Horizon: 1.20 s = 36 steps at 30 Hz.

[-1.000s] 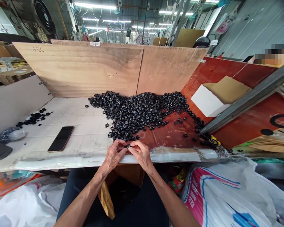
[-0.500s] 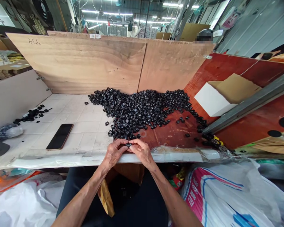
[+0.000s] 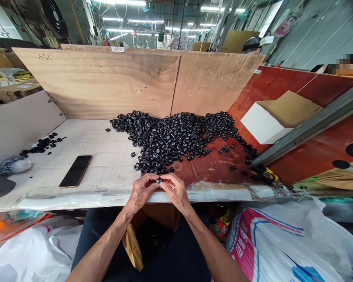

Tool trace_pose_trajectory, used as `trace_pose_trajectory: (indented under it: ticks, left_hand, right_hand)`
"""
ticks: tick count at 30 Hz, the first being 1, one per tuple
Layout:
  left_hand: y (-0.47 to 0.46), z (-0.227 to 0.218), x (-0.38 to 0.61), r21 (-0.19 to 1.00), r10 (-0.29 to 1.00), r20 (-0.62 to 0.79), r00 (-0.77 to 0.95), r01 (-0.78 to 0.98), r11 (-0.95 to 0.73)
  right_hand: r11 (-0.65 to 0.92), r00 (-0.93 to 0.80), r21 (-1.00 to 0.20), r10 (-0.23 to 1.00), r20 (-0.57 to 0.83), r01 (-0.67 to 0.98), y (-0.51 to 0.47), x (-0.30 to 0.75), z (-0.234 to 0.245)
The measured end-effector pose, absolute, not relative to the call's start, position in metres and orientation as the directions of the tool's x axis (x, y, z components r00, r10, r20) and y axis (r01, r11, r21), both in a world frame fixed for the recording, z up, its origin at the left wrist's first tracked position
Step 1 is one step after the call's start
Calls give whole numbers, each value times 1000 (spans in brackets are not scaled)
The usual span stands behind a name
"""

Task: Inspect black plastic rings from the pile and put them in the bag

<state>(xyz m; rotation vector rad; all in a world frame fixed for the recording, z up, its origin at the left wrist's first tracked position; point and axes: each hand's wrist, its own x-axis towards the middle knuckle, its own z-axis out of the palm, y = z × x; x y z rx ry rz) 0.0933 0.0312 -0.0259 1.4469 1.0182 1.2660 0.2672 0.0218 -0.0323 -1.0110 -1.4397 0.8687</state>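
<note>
Between the fingertips of both hands is a small black plastic piece (image 3: 159, 180), held just over the table's front edge. My left hand (image 3: 141, 192) pinches it from the left with thumb and forefinger. From the other side my right hand (image 3: 175, 190) grips it the same way, its fingertips covering part of the piece. Right behind my fingers lies a large heap of similar black plastic pieces (image 3: 170, 135), spread over the white and red tabletop. The exact shape of the held piece is too small to make out.
A phone (image 3: 75, 171) lies on the left of the table, with a smaller group of black pieces (image 3: 41, 145) beyond it. Wooden boards (image 3: 114, 82) wall the back. At right are an open white box (image 3: 263, 123) and a metal bar (image 3: 308, 122). A large white sack (image 3: 282, 235) stands below.
Both hands stay together at the table edge. The black piece between my fingertips appears turned slightly. The view has shifted a little.
</note>
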Motion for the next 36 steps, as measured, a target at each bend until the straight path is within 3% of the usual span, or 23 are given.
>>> trace_pose_trajectory:
  ticks: [8, 12, 20, 25, 28, 32, 36]
  left_hand:
    - [31, -24, 91, 925, 922, 346, 176, 100, -366]
    - [32, -24, 91, 936, 928, 324, 186, 81, -343]
    - [32, -24, 90, 968, 958, 227, 177, 64, -241]
    - [33, -21, 90, 987, 972, 144, 183, 38, -154]
    - [33, -21, 90, 992, 974, 123, 192, 11, -127]
    - [31, -21, 92, 971, 954, 230, 192, 26, -240]
    - [30, -22, 92, 969, 958, 236, 160, 33, -244]
  right_hand:
    - [398, 12, -871, 908, 418, 288, 21, 263, -31]
    - [410, 3, -865, 903, 429, 289, 22, 265, -30]
    - [390, -40, -913, 921, 388, 119, 24, 268, -32]
    - [525, -88, -832, 851, 518, 177, 22, 271, -25]
    - [489, -62, -855, 872, 486, 171, 22, 270, -27]
    - [415, -9, -868, 903, 429, 272, 20, 265, -34]
    - [429, -56, -839, 898, 437, 334, 17, 263, -33]
